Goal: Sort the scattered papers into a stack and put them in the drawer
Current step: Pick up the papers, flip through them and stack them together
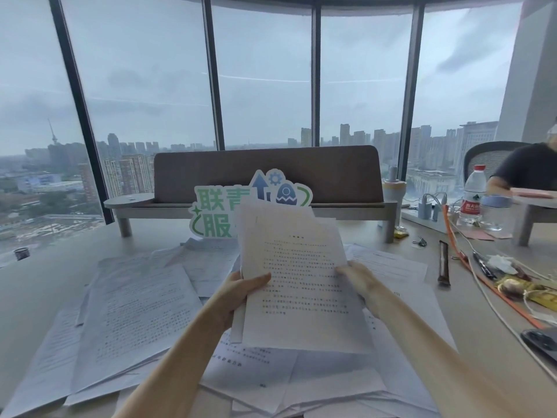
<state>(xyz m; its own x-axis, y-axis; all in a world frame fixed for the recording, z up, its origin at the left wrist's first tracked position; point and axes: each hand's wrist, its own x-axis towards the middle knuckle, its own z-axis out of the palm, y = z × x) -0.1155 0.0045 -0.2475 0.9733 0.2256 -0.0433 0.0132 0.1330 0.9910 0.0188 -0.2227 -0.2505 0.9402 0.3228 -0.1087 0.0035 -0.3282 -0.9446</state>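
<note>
A green-and-white cutout sign (217, 212) at twelve o'clock reads 联青 over 服 — partly covered; print on the papers (301, 285) and the bottle label (469, 208) is illegible.

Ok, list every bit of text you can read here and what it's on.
"联青" over "服": sign, green characters, the rest hidden behind the held papers.
Held papers: print too blurred to read.
Loose sheets: print too blurred.
Bottle: red label, characters too small to read.
</note>
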